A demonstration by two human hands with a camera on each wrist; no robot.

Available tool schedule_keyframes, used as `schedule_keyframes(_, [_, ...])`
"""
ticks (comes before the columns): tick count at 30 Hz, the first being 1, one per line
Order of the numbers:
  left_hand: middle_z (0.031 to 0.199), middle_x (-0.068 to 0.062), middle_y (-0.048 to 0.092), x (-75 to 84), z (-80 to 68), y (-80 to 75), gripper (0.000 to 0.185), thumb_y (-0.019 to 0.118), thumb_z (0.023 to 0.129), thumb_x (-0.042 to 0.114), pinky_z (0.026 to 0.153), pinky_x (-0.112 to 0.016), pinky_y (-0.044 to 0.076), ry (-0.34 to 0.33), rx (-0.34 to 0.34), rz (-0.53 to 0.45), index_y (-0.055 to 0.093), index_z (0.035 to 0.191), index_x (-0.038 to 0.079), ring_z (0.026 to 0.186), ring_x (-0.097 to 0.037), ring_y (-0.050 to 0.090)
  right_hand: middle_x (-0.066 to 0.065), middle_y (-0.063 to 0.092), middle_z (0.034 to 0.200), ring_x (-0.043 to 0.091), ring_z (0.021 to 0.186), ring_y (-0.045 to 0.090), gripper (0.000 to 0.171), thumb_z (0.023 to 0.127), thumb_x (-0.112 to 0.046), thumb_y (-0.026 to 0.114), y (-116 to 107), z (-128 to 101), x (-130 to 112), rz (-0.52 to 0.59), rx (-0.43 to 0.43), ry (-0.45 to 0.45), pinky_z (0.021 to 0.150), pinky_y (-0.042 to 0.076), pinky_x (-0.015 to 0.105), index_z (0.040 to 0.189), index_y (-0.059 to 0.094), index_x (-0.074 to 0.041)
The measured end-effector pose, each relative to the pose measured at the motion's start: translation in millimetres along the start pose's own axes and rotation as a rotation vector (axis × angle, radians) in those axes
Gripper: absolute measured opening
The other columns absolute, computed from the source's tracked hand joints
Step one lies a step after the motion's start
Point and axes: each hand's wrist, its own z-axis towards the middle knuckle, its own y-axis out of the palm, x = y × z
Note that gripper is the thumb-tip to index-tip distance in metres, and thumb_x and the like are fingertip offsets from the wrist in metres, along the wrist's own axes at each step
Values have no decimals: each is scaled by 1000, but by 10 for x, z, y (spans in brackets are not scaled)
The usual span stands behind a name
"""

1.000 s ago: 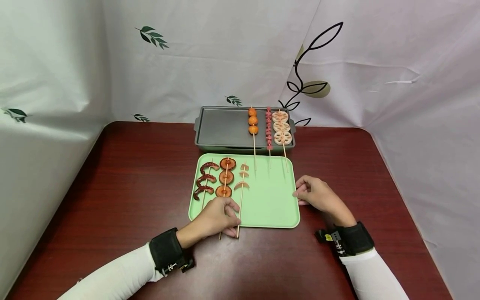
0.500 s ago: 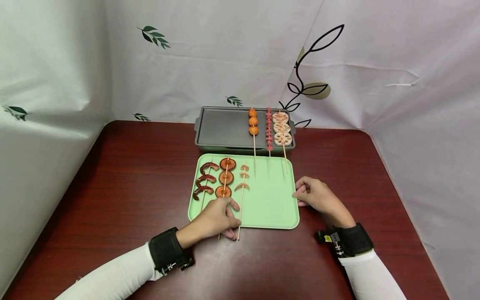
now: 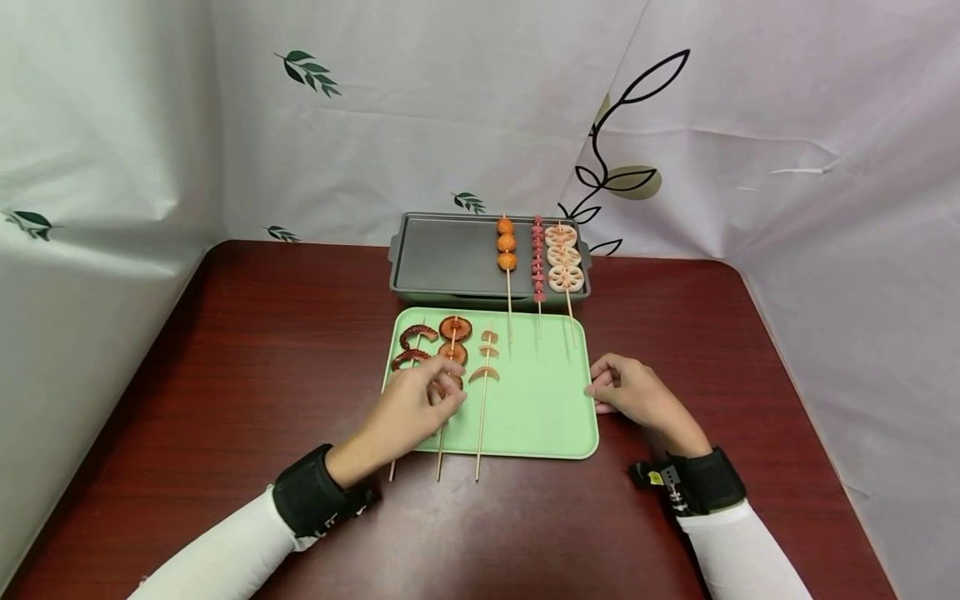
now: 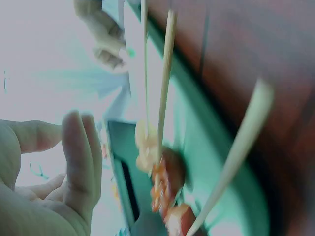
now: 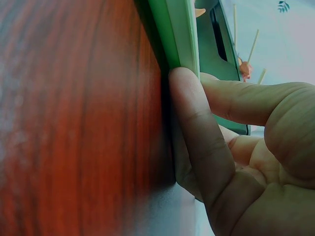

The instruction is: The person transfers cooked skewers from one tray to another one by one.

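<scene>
A green tray (image 3: 540, 400) lies on the dark red table. On its left part are three skewers: curled octopus pieces (image 3: 416, 335), brown sausage rounds (image 3: 454, 327) and pale slices (image 3: 486, 367). My left hand (image 3: 423, 400) hovers over the lower ends of the octopus and sausage skewers, fingers loosely bent. In the left wrist view the fingers (image 4: 78, 162) hold nothing and the sticks (image 4: 165, 88) run past them. My right hand (image 3: 611, 385) grips the tray's right rim. The right wrist view shows a finger (image 5: 197, 132) pressed along that rim (image 5: 179, 34).
A grey grill pan (image 3: 450, 258) stands behind the tray. On its right side lie three skewers: orange balls (image 3: 506, 242), pink pieces (image 3: 537, 258) and lotus root slices (image 3: 564, 254). Their sticks reach over the tray's far edge. White printed sheets wall in the table.
My left hand has moved forward from the tray's near edge to above the skewers, and the stick ends now show bare. The right hand has stayed on the rim.
</scene>
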Motion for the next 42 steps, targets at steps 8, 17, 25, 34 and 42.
schedule_keyframes(8, [92, -2, 70, -105, 62, -181, 24, 71, 95, 8, 62, -24, 54, 157, 200, 155, 69, 118, 8, 76, -10, 63, 14, 69, 92, 17, 75, 72, 24, 97, -10, 70, 1, -3, 4, 3, 0, 1, 68, 65, 28, 115, 62, 4])
schedule_keyframes(17, [98, -8, 69, -401, 63, -408, 23, 59, 101, 8, 65, -27, 49, 8, 324, 234, 67, 121, 1, 80, -19, 64, 14, 68, 94, 17, 76, 71, 24, 97, -9, 69, 4, 2, 2, 5, -5, 10, 69, 64, 27, 116, 61, 4])
schedule_keyframes(25, [108, -18, 66, -657, 11, -570, 34, 52, 100, 4, 60, -30, 59, -283, 204, 62, 60, 132, -1, 71, -24, 65, 13, 67, 92, 17, 76, 71, 22, 97, -9, 69, 2, 7, 13, -11, -1, 6, 69, 64, 27, 114, 62, 4])
schedule_keyframes(34, [102, -16, 62, -757, 33, -628, 40, 56, 96, 2, 59, -34, 64, -380, 113, -68, 56, 136, -6, 76, -22, 67, 14, 66, 92, 17, 77, 71, 24, 98, -10, 70, -3, 14, 11, 1, -9, -1, 70, 64, 27, 115, 62, 5])
schedule_keyframes(42, [108, -22, 64, -783, 40, -626, 44, 65, 96, 0, 61, -32, 65, -386, 61, -72, 57, 139, -7, 76, -17, 69, 14, 67, 92, 18, 77, 71, 23, 98, -9, 69, -11, 14, 27, 1, -15, -12, 70, 65, 27, 114, 62, 5])
